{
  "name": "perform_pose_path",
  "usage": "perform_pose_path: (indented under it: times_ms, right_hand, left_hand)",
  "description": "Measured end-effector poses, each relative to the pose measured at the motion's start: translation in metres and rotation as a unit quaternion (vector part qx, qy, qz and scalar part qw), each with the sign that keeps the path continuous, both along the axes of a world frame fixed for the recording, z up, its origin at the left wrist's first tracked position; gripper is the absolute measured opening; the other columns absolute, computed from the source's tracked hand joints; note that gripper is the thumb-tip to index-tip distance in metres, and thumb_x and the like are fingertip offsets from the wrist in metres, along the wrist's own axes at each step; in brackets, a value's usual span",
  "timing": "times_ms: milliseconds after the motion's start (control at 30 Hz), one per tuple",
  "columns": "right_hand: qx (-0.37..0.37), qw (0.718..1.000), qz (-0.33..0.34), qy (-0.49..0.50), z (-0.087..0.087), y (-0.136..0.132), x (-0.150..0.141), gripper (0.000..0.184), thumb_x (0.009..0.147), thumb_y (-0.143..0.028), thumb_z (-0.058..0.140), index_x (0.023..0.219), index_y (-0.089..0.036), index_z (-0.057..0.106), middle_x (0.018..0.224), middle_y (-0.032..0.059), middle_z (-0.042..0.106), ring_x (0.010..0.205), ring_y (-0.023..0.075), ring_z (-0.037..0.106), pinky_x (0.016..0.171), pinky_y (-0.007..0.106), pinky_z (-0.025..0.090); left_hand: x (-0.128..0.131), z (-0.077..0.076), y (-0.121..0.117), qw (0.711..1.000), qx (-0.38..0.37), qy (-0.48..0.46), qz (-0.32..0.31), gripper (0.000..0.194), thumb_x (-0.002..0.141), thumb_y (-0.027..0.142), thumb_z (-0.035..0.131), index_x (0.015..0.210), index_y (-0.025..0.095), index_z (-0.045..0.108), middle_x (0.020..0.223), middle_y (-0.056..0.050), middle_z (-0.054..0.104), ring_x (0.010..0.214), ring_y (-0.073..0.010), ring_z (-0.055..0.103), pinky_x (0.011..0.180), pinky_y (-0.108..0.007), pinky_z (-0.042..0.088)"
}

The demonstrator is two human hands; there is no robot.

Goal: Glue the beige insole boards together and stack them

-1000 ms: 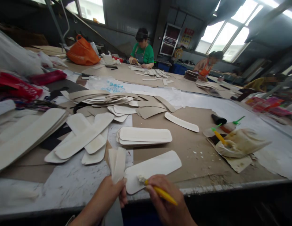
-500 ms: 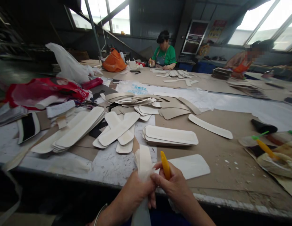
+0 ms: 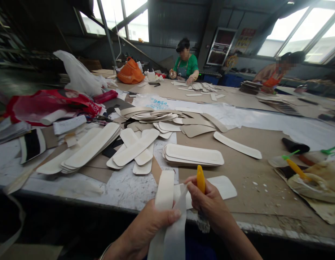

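My left hand (image 3: 156, 224) is wrapped round a white strip (image 3: 165, 191), which rises above the fingers, its thumb pressed on a thinner, translucent strip (image 3: 178, 225). The upper end of the translucent strip is pinched between the fingertips of my right hand (image 3: 210, 202). That same hand also grips a yellow-handled brush (image 3: 201, 179), handle up; its pale bristle end hangs blurred below the palm. Behind my right hand a white rounded panel (image 3: 225, 186) lies on the table. Farther off is a stack of similar panels (image 3: 194, 154).
More white panels (image 3: 88, 148) lie stacked and crossed at the left, near a red plastic bag (image 3: 34, 104). At the right a second yellow-handled tool (image 3: 297, 168) rests in an open, bag-like container (image 3: 316, 186). Two people work across the table, one in a green top (image 3: 193, 65).
My right hand has moved up and to the right, drawing the translucent strip away from the white strip. Across the table, the person in green has reached a hand to the pieces there.
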State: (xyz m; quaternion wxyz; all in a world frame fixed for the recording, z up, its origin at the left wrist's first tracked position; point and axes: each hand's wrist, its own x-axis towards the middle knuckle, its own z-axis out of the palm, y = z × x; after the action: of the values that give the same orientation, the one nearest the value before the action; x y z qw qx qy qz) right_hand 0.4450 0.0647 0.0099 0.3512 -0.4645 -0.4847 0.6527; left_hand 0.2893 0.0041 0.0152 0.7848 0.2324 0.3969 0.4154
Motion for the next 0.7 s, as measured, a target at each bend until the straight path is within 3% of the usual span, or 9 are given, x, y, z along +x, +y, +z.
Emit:
perform_pose_path:
  times_ms: [100,233,333,500,600,700]
  right_hand:
    - [-0.018,1.000,-0.004,0.008,-0.001,-0.007,0.001,0.045,0.073,-0.056,0.057,0.096,-0.018,0.051,0.054,-0.0096,0.034,0.041,0.0053,0.024,0.039,0.019,0.021]
    - [0.035,0.996,0.039,-0.069,-0.010,-0.021,0.001,0.035,0.070,-0.050,0.063,0.073,-0.017,0.050,0.060,-0.0059,0.040,0.052,0.0081,0.035,0.047,0.021,0.031]
    - [0.036,0.997,0.035,-0.067,-0.017,-0.032,-0.001,0.034,0.074,-0.050,0.058,0.068,-0.018,0.047,0.062,-0.0043,0.043,0.057,0.0107,0.040,0.054,0.022,0.037]
    - [0.073,0.992,0.030,-0.097,-0.022,-0.040,0.014,0.036,0.078,-0.053,0.051,0.069,-0.018,0.049,0.063,-0.0019,0.046,0.060,0.0127,0.043,0.058,0.024,0.040]
    - [0.041,0.988,0.040,-0.142,-0.023,-0.030,0.041,0.039,0.076,-0.056,0.051,0.068,-0.018,0.049,0.060,-0.0028,0.044,0.056,0.0116,0.040,0.052,0.023,0.037]
    - [0.023,0.973,0.097,-0.208,-0.019,-0.007,0.070,0.038,0.076,-0.054,0.052,0.066,-0.018,0.048,0.058,-0.0044,0.040,0.053,0.0103,0.036,0.049,0.022,0.033]
  left_hand:
    - [0.005,-0.006,0.002,0.994,0.061,0.070,0.060,0.052,0.064,0.035,0.072,0.109,0.011,0.061,0.088,-0.008,0.069,0.082,-0.0216,0.062,0.079,-0.030,0.045]
    - [0.017,-0.017,0.002,0.963,0.051,0.228,0.132,0.046,0.063,0.040,0.070,0.097,0.009,0.064,0.088,-0.010,0.070,0.084,-0.0265,0.063,0.073,-0.032,0.049]
    - [0.029,-0.025,-0.002,0.933,0.037,0.328,0.143,0.043,0.064,0.043,0.066,0.090,0.009,0.064,0.084,-0.011,0.071,0.081,-0.0284,0.064,0.070,-0.033,0.050]
    - [0.047,-0.045,-0.023,0.927,0.043,0.357,0.109,0.039,0.067,0.045,0.062,0.085,0.010,0.066,0.081,-0.010,0.070,0.079,-0.0261,0.063,0.067,-0.030,0.049]
    - [0.046,-0.061,-0.037,0.899,0.133,0.413,0.048,0.029,0.073,0.043,0.059,0.073,0.014,0.065,0.068,-0.006,0.067,0.063,-0.0204,0.061,0.055,-0.025,0.046]
    - [0.037,-0.072,-0.043,0.808,0.345,0.479,-0.002,0.026,0.082,0.033,0.050,0.065,0.018,0.063,0.052,-0.001,0.060,0.043,-0.0125,0.050,0.038,-0.021,0.034]
